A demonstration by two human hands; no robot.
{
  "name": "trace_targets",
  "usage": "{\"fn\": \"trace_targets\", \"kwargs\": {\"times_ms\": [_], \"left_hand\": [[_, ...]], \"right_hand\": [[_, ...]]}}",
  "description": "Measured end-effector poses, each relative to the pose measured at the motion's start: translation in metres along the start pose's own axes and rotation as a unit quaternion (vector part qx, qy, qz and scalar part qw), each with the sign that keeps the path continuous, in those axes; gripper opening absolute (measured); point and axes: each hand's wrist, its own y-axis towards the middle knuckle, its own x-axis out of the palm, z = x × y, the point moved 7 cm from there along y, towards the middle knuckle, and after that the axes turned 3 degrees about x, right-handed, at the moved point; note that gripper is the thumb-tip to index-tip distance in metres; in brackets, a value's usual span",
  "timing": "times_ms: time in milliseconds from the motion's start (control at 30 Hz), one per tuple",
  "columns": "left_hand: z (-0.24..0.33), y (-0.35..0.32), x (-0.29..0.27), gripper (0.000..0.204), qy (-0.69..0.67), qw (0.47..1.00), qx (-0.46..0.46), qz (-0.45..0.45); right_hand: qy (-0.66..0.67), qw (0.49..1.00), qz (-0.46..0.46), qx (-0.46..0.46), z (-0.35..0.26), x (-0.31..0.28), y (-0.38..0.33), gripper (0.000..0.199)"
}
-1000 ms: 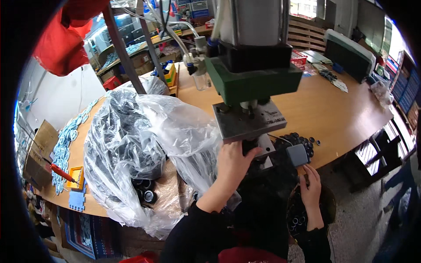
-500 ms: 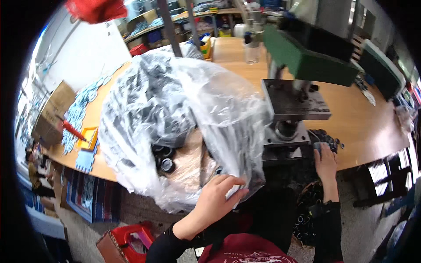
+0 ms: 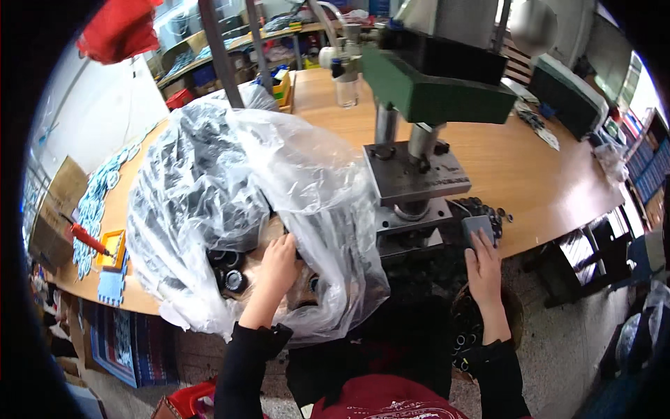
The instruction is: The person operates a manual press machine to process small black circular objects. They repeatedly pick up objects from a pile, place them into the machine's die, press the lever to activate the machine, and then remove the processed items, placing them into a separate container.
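A large clear plastic bag (image 3: 314, 188) lies bunched open on the table, with black ring-shaped parts (image 3: 235, 281) and a brown sheet (image 3: 272, 230) showing in its opening. My left hand (image 3: 279, 264) reaches into that opening, fingers curled down by the brown sheet; what they close on is hidden. To the right, my right hand (image 3: 483, 269) grips a grey rectangular block (image 3: 478, 225) by its near end. Small black rings (image 3: 497, 215) lie heaped around the block, at the table's front edge. Left of this heap stands a press with a metal plate (image 3: 419, 173).
The press's green head (image 3: 436, 87) overhangs the table. A basket of black rings (image 3: 513, 318) is below my right forearm. Light-blue rings (image 3: 98, 199) and a yellow tray (image 3: 112, 250) lie at the left. Behind stands a clear bottle (image 3: 347, 91).
My left hand has let go of the bag's near edge and moved left and farther into its opening. The view has shifted; my right hand stays at the grey block.
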Motion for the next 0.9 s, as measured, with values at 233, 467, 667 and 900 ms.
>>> {"fn": "trace_targets", "kwargs": {"times_ms": [233,467,667,900], "left_hand": [[0.013,-0.025,-0.068,0.054,-0.131,0.984,-0.098,0.067],[0.074,-0.052,-0.111,0.061,-0.515,0.855,-0.032,0.055],[0.125,-0.038,-0.104,0.063,-0.545,0.837,-0.038,-0.047],[0.196,0.027,-0.045,0.064,-0.569,0.82,-0.044,0.049]], "right_hand": [[0.126,0.987,0.053,-0.089,-0.09,-0.033,0.027,0.051],[0.199,0.966,0.152,-0.073,-0.135,-0.011,0.082,0.042],[0.113,0.986,0.113,-0.037,-0.126,0.009,0.068,0.059],[0.12,0.977,0.176,-0.006,-0.044,-0.033,-0.018,0.057]]}}
